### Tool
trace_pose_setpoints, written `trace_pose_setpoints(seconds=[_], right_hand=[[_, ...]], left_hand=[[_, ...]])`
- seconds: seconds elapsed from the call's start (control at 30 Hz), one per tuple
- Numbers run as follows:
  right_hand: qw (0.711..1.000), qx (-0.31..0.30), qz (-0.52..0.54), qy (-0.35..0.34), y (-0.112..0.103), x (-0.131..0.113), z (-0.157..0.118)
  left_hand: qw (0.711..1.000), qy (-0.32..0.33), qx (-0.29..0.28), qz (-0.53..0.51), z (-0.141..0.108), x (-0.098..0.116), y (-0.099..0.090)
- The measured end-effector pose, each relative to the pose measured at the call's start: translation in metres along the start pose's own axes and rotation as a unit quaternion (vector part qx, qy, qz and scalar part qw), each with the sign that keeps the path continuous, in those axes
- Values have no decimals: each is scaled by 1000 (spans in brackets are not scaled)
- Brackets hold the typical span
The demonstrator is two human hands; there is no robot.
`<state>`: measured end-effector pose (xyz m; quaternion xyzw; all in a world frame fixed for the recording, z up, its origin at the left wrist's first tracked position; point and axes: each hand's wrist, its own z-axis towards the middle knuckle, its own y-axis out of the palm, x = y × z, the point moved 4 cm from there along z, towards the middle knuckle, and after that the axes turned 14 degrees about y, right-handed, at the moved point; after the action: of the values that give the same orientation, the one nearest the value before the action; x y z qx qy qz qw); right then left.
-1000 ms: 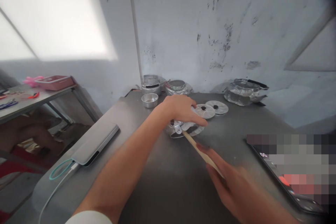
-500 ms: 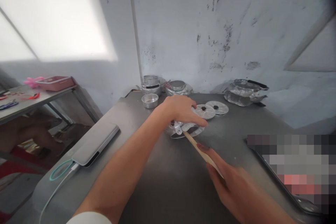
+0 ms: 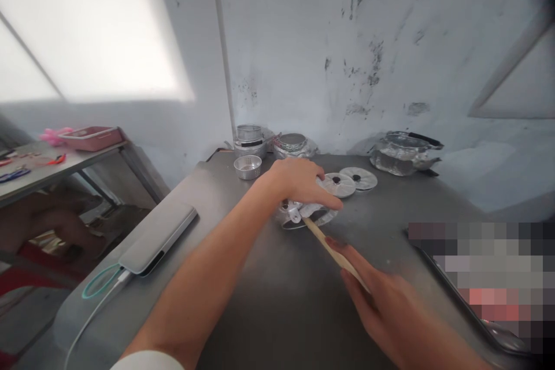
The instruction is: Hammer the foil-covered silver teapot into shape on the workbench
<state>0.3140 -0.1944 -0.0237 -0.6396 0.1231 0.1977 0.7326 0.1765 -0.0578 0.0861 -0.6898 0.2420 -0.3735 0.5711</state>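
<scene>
My left hand lies over a shiny metal pot, its fingers curved around the top and far side; it grips the pot. My right hand is closed around a light wooden stick, whose far end reaches the pot's near side, by a small metal bracket. Just beyond my left fingertips are two round metal lids with black knobs, a nearer one and a farther one. Much of the pot is hidden under my left hand.
Along the wall stand stacked metal pots, a foil-like pot and a kettle. A perforated cup is nearer. A power bank with a cable lies left; a black-edged tray is right. A side table holds a pink basket.
</scene>
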Motion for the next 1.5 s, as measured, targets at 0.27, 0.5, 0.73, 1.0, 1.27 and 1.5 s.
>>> trace_pose_setpoints(seconds=[0.27, 0.5, 0.73, 1.0, 1.27, 1.5], right_hand=[[1000, 12, 3, 8, -3, 3, 0], [999, -27, 17, 11, -3, 0, -1], [999, -35, 21, 29, 2, 2, 1], [998, -24, 52, 23, -3, 2, 0], [997, -48, 17, 54, 11, 9, 0], [994, -56, 74, 50, 3, 0, 2]], left_hand=[[1000, 2, -1, 4, 1, -1, 1], [1000, 1, -4, 4, 0, 1, 0], [1000, 6, 2, 9, 2, -2, 1], [1000, 8, 5, 16, 3, -1, 2], [1000, 2, 7, 20, 2, 0, 1], [1000, 0, 3, 21, 2, -1, 2]])
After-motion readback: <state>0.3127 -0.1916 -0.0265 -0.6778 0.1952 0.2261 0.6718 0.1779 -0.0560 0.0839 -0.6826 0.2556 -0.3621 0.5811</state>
